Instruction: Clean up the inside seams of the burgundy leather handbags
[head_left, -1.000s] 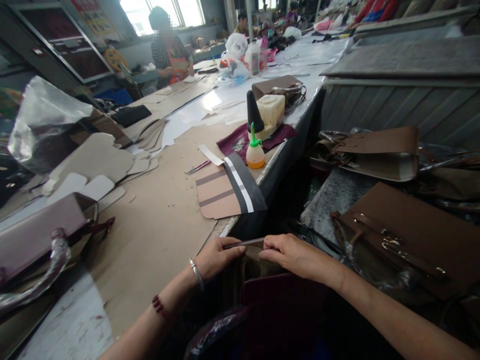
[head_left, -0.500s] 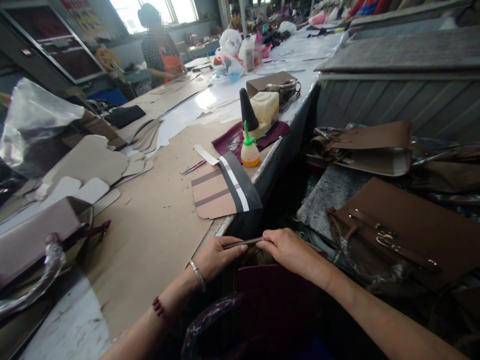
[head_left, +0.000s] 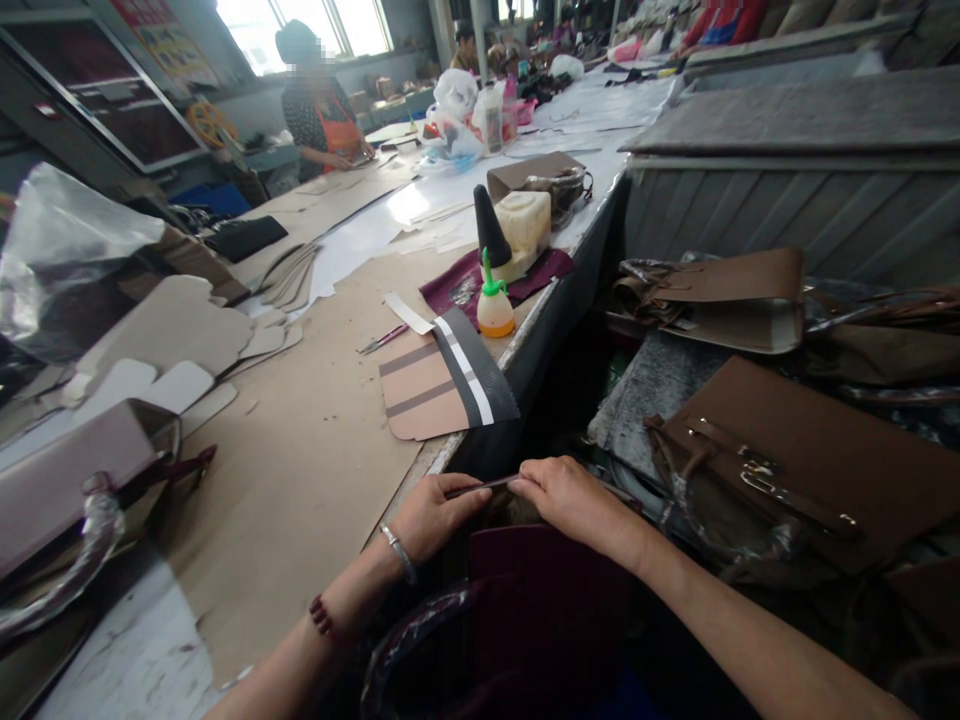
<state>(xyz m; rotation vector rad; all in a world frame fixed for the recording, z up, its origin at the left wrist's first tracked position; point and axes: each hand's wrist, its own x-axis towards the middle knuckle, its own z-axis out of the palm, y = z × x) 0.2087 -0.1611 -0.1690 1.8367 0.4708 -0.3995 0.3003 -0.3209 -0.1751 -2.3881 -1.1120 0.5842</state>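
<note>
Between the fingertips of my left hand (head_left: pixel 433 515) and my right hand (head_left: pixel 566 497) stretches a thin dark strip (head_left: pixel 500 483), edge-on to me. Both hands are closed in a pinch on it, beside the table's edge. Whether it is a loose strap or part of a bag I cannot tell. Below my hands, in shadow, is a dark burgundy handbag (head_left: pixel 544 590) with a plastic-wrapped handle (head_left: pixel 409 630). Just beyond my hands, a pinkish-tan panel (head_left: pixel 424 385) with dark bands and a white stripe overhangs the table edge.
A bottle with a green nozzle (head_left: pixel 495 310), a black cone (head_left: pixel 489 230) and tweezers (head_left: pixel 384 339) are on the table (head_left: pixel 300 500). Brown handbags (head_left: pixel 817 450) lie at right, a mauve one (head_left: pixel 67 480) at left. Across the table stands a person in an orange apron (head_left: pixel 337 130).
The view has shifted slightly, so the table items sit a little further left. My hands keep the same pinch on the strip, slightly closer together.
</note>
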